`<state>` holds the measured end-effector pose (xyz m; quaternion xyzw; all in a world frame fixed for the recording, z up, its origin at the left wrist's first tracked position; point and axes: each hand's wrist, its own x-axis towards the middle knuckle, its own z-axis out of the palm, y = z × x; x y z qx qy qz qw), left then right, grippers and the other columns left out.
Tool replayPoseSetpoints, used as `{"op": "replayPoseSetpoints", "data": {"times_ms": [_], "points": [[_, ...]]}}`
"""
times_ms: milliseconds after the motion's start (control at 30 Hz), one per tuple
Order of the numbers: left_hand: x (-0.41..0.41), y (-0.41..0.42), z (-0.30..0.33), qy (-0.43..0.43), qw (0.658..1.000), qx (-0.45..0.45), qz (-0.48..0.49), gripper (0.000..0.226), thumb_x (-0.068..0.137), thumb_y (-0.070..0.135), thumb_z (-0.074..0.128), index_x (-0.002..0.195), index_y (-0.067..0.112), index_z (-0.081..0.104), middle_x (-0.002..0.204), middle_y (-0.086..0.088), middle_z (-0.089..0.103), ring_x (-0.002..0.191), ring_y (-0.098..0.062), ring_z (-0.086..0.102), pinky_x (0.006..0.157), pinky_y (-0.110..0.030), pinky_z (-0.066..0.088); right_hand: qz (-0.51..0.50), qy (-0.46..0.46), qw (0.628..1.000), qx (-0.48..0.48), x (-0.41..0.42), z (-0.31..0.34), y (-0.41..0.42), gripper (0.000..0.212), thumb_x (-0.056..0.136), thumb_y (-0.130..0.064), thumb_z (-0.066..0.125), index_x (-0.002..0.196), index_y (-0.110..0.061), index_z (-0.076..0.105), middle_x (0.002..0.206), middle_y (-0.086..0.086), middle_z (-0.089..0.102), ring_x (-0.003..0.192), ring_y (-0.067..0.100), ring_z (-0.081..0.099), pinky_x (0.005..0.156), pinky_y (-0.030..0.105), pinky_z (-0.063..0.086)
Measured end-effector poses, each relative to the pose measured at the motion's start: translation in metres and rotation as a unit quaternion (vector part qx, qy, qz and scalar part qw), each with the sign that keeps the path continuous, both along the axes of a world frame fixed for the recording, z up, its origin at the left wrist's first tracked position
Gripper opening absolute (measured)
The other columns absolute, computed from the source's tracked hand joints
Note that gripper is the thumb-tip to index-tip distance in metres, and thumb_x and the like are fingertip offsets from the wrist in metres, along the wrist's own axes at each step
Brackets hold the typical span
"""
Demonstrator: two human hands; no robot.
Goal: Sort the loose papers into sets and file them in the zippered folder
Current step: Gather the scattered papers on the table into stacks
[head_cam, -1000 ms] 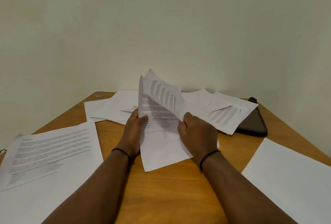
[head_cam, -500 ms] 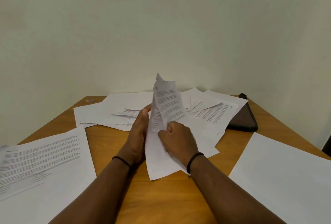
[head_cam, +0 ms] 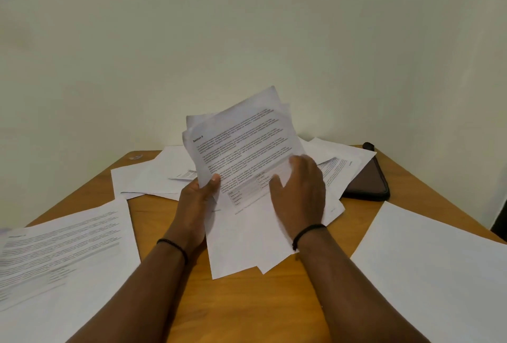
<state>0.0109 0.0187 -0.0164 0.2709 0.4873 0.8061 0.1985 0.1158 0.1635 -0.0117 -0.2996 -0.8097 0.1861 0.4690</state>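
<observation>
**Inspector:** State the position of the held sheets.

**Assistant:** A small bundle of printed sheets (head_cam: 241,145) is raised above the middle of the bench (head_cam: 247,309), tilted, the text facing the camera. The top page carries a bold heading and a table near its lower end. At least two more sheet corners show behind it.

**Inspector:** The hands?

**Assistant:** The left hand (head_cam: 196,200) grips the bundle at its lower left edge, thumb on the printed face. The right hand (head_cam: 299,191) lies over the lower right part of the page, fingers fairly straight and spread; whether the thumb pinches the edge I cannot tell. Each wrist wears a dark band.

**Inspector:** Below them?

**Assistant:** Blank-faced sheets (head_cam: 247,246) lie on the bench under both hands.

**Inspector:** The zippered folder?

**Assistant:** The dark folder (head_cam: 367,183) lies flat at the far right of the bench, partly covered by a loose heap of papers (head_cam: 337,161) spread across the far side.

**Inspector:** Further out?

**Assistant:** A printed pile (head_cam: 60,254) sits at near left, and a blank pile (head_cam: 428,265) at near right. A pale wall (head_cam: 247,27) stands behind.
</observation>
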Motion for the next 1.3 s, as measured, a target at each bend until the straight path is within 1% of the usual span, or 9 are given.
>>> {"op": "replayPoseSetpoints", "data": {"times_ms": [100, 167, 367, 533, 633, 800, 900, 1100, 1300], "points": [[0.004, -0.001, -0.002, 0.005, 1.000, 0.006, -0.001, 0.029, 0.103, 0.019, 0.045, 0.127, 0.013, 0.059, 0.125, -0.013, 0.067, 0.119, -0.032, 0.063, 0.098, -0.051, 0.051, -0.009, -0.055, 0.997, -0.054, 0.001, 0.011, 0.016, 0.088, 0.086, -0.056, 0.061, 0.148, -0.006, 0.024, 0.154, 0.017, 0.031, 0.143, 0.032, 0.028, 0.119, 0.042, 0.022], [0.007, -0.004, -0.002, 0.012, 1.000, 0.008, 0.007, 0.034, 0.105, 0.025, 0.041, 0.134, 0.012, 0.054, 0.129, -0.013, 0.065, 0.121, -0.032, 0.061, 0.100, -0.053, 0.050, 0.064, -0.045, 0.990, -0.118, 0.007, 0.021, 0.027, 0.092, 0.082, -0.062, 0.064, 0.146, -0.011, 0.024, 0.138, 0.010, 0.049, 0.126, 0.028, 0.049, 0.105, 0.041, 0.042], [0.016, -0.004, 0.020, -0.025, 0.999, 0.027, 0.038, 0.041, 0.103, 0.035, 0.042, 0.135, 0.012, 0.054, 0.125, -0.012, 0.068, 0.115, -0.033, 0.065, 0.082, -0.043, 0.060, 0.226, 0.028, 0.943, -0.242, 0.031, 0.045, 0.032, 0.014, 0.081, -0.025, 0.078, 0.087, -0.020, 0.066, 0.086, -0.010, 0.068, 0.074, 0.007, 0.063, 0.051, 0.007, 0.042], [0.026, -0.009, 0.064, 0.084, 0.994, 0.022, 0.067, 0.033, 0.100, 0.022, 0.053, 0.130, 0.009, 0.059, 0.123, -0.009, 0.069, 0.112, -0.028, 0.067, 0.095, -0.046, 0.055, 0.234, 0.160, 0.930, -0.235, 0.049, 0.072, 0.018, 0.006, 0.085, -0.018, 0.074, 0.087, -0.018, 0.068, 0.087, -0.009, 0.071, 0.078, 0.009, 0.067, 0.061, 0.016, 0.052], [0.033, -0.014, 0.086, 0.138, 0.986, 0.012, 0.089, 0.027, 0.096, 0.021, 0.060, 0.121, 0.012, 0.065, 0.115, -0.004, 0.073, 0.105, -0.022, 0.070, 0.086, -0.036, 0.058, 0.240, 0.187, 0.924, -0.232, 0.058, 0.074, 0.011, 0.008, 0.089, -0.019, 0.070, 0.094, -0.023, 0.065, 0.094, -0.007, 0.071, 0.085, 0.010, 0.068, 0.071, 0.025, 0.057], [0.049, -0.016, 0.055, 0.136, 0.984, -0.081, 0.085, 0.017, 0.092, 0.024, 0.066, 0.107, 0.020, 0.067, 0.099, 0.005, 0.077, 0.094, -0.023, 0.072, 0.068, -0.025, 0.058, 0.217, 0.027, 0.946, -0.240, 0.066, 0.027, -0.003, 0.023, 0.101, -0.026, 0.048, 0.124, -0.021, 0.047, 0.113, -0.003, 0.060, 0.100, 0.014, 0.058, 0.069, 0.015, 0.047], [0.051, -0.022, 0.042, 0.120, 0.982, -0.101, 0.103, 0.011, 0.094, 0.027, 0.064, 0.105, 0.025, 0.067, 0.094, 0.011, 0.077, 0.088, -0.016, 0.073, 0.065, -0.021, 0.057, 0.194, 0.012, 0.950, -0.244, 0.066, 0.017, -0.010, 0.017, 0.103, -0.021, 0.044, 0.120, -0.021, 0.046, 0.110, -0.003, 0.058, 0.104, 0.018, 0.057, 0.077, 0.025, 0.048], [0.046, -0.040, 0.050, 0.140, 0.978, -0.108, 0.113, 0.015, 0.097, 0.021, 0.062, 0.111, 0.023, 0.067, 0.102, 0.011, 0.074, 0.088, -0.006, 0.072, 0.070, -0.018, 0.057, 0.175, 0.033, 0.955, -0.235, 0.060, 0.043, -0.021, 0.023, 0.097, -0.014, 0.051, 0.120, -0.014, 0.053, 0.109, -0.005, 0.060, 0.095, 0.013, 0.056, 0.066, 0.014, 0.040], [0.022, -0.093, 0.051, 0.112, 0.946, -0.203, 0.226, 0.013, 0.094, 0.019, 0.062, 0.091, 0.010, 0.070, 0.088, -0.004, 0.074, 0.077, -0.022, 0.070, 0.067, -0.032, 0.056, 0.191, -0.011, 0.949, -0.250, 0.043, 0.044, -0.058, 0.019, 0.090, -0.019, 0.064, 0.105, -0.014, 0.054, 0.092, -0.008, 0.062, 0.078, 0.005, 0.057, 0.056, 0.016, 0.039]]}}
